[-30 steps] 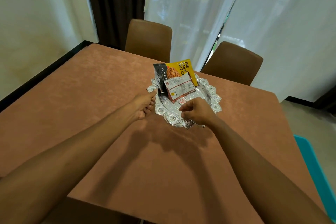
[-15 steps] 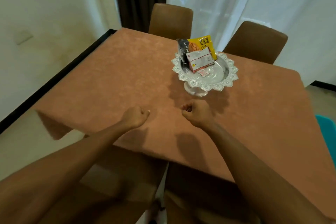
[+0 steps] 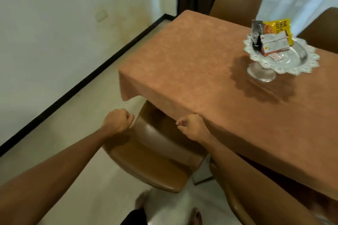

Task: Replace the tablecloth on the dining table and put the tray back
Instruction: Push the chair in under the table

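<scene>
Tablecloth (image 3: 182, 71) flat, pedestal tray (image 3: 311, 64) on it | left hand (image 3: 118, 122), right hand (image 3: 191, 127) fisted, empty | I'd even the hem.

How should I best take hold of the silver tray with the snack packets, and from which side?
Grip the tray by its scalloped rim at two opposite sides, coming from the near side. It stands on a narrow foot and the packets lean loosely inside, so a level hold seems safest.

The right edge cuts off the tablecloth (image 3: 192, 71), and the white packet (image 3: 274, 42) reads blurred.
</scene>
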`<state>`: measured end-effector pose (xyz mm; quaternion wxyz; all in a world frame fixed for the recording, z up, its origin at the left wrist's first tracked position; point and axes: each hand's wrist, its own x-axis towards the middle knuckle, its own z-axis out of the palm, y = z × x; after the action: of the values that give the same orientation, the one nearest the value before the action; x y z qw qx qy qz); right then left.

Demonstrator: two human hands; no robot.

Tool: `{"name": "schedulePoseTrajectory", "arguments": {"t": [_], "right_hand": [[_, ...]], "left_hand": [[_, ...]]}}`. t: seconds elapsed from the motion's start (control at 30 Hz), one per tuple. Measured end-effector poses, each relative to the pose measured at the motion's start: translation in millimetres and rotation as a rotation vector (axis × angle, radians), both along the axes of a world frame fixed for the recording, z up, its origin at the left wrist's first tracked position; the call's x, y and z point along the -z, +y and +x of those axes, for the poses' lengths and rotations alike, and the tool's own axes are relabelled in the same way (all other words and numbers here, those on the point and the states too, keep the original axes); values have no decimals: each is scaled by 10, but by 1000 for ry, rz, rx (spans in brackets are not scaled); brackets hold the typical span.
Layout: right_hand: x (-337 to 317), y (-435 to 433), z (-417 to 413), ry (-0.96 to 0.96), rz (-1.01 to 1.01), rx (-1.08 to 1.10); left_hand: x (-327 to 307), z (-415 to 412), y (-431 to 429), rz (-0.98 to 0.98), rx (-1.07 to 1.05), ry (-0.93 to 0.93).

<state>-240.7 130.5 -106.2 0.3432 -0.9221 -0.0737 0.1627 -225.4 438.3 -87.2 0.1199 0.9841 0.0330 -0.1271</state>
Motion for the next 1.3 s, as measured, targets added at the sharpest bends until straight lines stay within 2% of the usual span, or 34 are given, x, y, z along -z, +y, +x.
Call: {"name": "schedulePoseTrajectory", "arguments": {"t": [0.17,0.3,0.43,0.57,0.73,0.97,1.3], "right_hand": [[103,1310,89,-7,1,-67],[275,2333,249,35,7,-2],[430,3361,540,21,-7,27],[507,4057,820,39,-27,-54],[697,4470,1386,82,-49,-54],[1090,4642,2547,173,6,32],[1189,4425,3898,247,39,230]], "left_hand": [[226,-113,1208,-6,-89,2],[510,-220,2123,-11,-67,109],[703,-349,3063,-19,-148,214],[876,-265,3625,2,-209,287],[959,351,3915,-13,-195,307],[1066,1824,4035,-31,-129,319],[1037,3913,3631,-34,73,404]]}}
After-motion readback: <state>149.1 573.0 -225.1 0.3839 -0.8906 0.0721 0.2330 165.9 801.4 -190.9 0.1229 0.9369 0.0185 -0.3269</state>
